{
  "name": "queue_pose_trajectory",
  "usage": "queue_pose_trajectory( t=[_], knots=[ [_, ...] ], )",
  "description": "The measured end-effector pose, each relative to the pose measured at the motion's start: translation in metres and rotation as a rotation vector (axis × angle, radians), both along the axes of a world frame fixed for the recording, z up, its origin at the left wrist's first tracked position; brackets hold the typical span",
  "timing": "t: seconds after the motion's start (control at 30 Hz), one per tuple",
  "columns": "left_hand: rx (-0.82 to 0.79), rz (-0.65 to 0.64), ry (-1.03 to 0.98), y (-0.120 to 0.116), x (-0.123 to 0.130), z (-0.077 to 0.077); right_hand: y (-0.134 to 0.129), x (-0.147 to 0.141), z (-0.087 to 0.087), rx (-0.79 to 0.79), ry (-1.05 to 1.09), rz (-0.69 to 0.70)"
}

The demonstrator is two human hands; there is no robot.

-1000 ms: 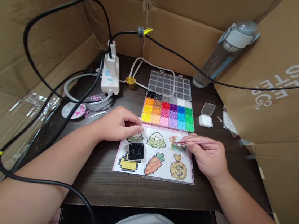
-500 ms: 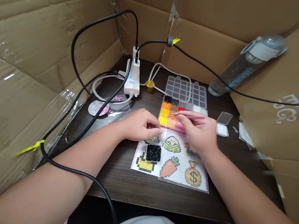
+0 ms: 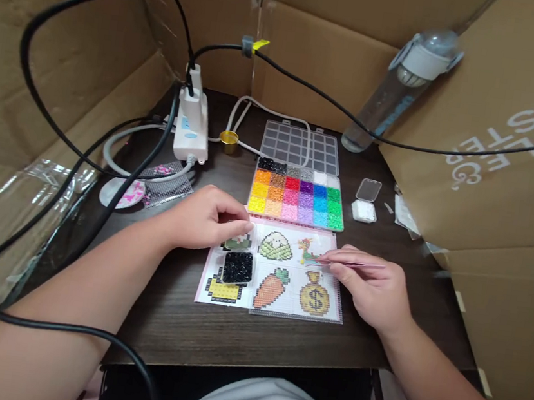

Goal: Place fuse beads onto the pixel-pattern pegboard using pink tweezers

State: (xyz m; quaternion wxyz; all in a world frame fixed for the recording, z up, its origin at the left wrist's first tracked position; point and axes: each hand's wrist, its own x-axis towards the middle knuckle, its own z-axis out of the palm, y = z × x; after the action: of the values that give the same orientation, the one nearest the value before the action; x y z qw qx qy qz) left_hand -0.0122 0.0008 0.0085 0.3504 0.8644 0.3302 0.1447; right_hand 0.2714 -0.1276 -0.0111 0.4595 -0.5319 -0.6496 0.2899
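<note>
My right hand (image 3: 373, 288) grips pink tweezers (image 3: 361, 265), their tips over the dragon picture on a pattern sheet (image 3: 266, 310). A clear pegboard seems to cover part of this sheet. Thumb and fingers of my left hand (image 3: 208, 222) are pinched at the raised clear lid (image 3: 238, 242) of a small box of black beads (image 3: 238, 268). That box rests on the sheet's left side, above a yellow pattern. Behind the sheet lies a compartment case (image 3: 295, 221) filled with beads sorted by colour.
A power strip (image 3: 191, 142) with black cables (image 3: 99, 332) looping over my left forearm stands at the back left. Nearby are a gold cup (image 3: 228, 143) and a white dish (image 3: 109, 192) with pink beads. A small box of white beads (image 3: 363, 212) and a bottle (image 3: 381, 100) are right.
My right hand has moved the tweezers from the bead case down and right to the dragon picture. My left hand keeps its place at the lid. The view has shifted right.
</note>
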Motion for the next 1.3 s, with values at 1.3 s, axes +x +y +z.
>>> queue_pose_trajectory(
  t=[1.3],
  knots=[
    [0.014,-0.008,0.009,0.0011,0.0,0.0017,0.0038,-0.0058,-0.0022,-0.054,0.054,-0.013]
  ],
)
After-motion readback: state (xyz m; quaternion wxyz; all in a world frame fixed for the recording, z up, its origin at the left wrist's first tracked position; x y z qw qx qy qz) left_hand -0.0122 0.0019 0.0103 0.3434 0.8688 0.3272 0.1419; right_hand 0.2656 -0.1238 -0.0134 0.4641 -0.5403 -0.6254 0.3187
